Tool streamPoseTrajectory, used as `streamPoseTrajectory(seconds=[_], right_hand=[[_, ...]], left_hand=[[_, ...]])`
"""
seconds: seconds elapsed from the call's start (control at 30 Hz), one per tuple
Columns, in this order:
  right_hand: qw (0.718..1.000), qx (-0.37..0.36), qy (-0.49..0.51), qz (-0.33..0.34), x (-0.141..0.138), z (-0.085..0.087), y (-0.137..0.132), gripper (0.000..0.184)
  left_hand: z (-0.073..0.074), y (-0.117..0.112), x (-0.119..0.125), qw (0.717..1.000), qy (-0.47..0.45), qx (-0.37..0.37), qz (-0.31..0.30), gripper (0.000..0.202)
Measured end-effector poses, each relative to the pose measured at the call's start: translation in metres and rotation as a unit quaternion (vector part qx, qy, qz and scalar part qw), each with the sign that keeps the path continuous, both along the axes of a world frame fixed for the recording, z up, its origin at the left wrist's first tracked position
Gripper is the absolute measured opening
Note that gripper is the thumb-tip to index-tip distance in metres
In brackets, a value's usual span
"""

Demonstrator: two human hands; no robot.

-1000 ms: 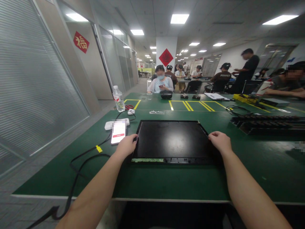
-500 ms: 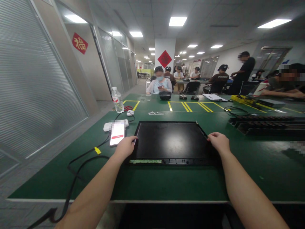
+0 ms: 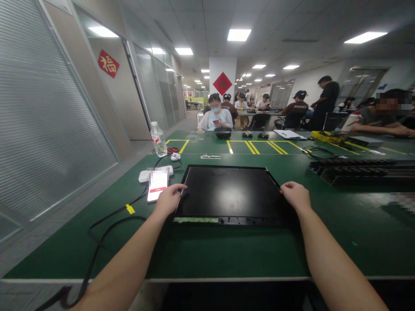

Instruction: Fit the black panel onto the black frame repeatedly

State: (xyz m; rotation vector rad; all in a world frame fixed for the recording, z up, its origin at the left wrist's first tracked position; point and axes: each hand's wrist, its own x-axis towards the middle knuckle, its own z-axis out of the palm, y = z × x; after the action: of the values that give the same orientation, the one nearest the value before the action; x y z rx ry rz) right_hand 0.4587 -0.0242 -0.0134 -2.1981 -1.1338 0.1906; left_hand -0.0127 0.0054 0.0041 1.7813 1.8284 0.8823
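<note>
A flat black display panel (image 3: pixel 227 190) lies on the green table in front of me, its glossy screen facing up. A green circuit strip (image 3: pixel 196 220) shows along its near edge. My left hand (image 3: pixel 170 198) grips the panel's left edge, thumb on top and the other fingers partly hidden. At the right edge, my right hand (image 3: pixel 295 195) pinches the frame with its fingers curled. Just left of my left hand lies a phone (image 3: pixel 157 185) with a lit screen, against a white device (image 3: pixel 142 176).
Behind the phone stand a water bottle (image 3: pixel 158 140) and red-handled scissors (image 3: pixel 171 150). A black cable (image 3: pixel 112 214) with a yellow tag runs down the left side. Long black parts (image 3: pixel 356 170) lie to the right. A person (image 3: pixel 215 116) sits across the table; several others are farther back.
The camera view has shifted slightly. Both hands stay at the panel's side edges, and the panel has not visibly moved on the table.
</note>
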Motion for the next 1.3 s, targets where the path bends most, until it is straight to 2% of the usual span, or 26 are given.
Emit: streamPoseTrajectory(seconds=[0.1, 0.2, 0.37, 0.5, 0.73, 0.87, 1.1, 1.3], right_hand=[[1.000, 0.009, 0.001, 0.000, 0.001, -0.001, 0.000, 0.022], [1.000, 0.009, 0.004, -0.003, 0.001, -0.001, 0.000, 0.021], [1.000, 0.001, -0.005, -0.006, 0.002, -0.002, 0.000, 0.020], [1.000, 0.006, -0.001, -0.004, 0.003, -0.004, 0.001, 0.020], [1.000, 0.002, 0.009, -0.005, 0.003, -0.002, 0.000, 0.018], [1.000, 0.004, 0.013, -0.004, 0.001, 0.000, -0.001, 0.018], [1.000, 0.008, 0.012, -0.003, 0.001, 0.000, -0.001, 0.020], [1.000, 0.015, 0.002, -0.003, 0.001, -0.002, 0.000, 0.020]], left_hand=[[0.001, 0.001, 0.003, 0.991, -0.131, -0.014, 0.016, 0.041], [0.004, 0.000, 0.007, 0.969, -0.243, -0.037, 0.028, 0.039], [0.013, -0.004, 0.013, 0.920, -0.379, -0.063, 0.074, 0.031], [0.018, -0.006, 0.016, 0.882, -0.452, -0.090, 0.102, 0.026], [0.026, -0.008, 0.021, 0.833, -0.535, -0.106, 0.098, 0.028], [0.028, -0.008, 0.023, 0.815, -0.562, -0.116, 0.085, 0.030], [0.023, -0.006, 0.018, 0.808, -0.572, -0.125, 0.065, 0.054], [0.023, -0.007, 0.017, 0.812, -0.566, -0.128, 0.066, 0.057]])
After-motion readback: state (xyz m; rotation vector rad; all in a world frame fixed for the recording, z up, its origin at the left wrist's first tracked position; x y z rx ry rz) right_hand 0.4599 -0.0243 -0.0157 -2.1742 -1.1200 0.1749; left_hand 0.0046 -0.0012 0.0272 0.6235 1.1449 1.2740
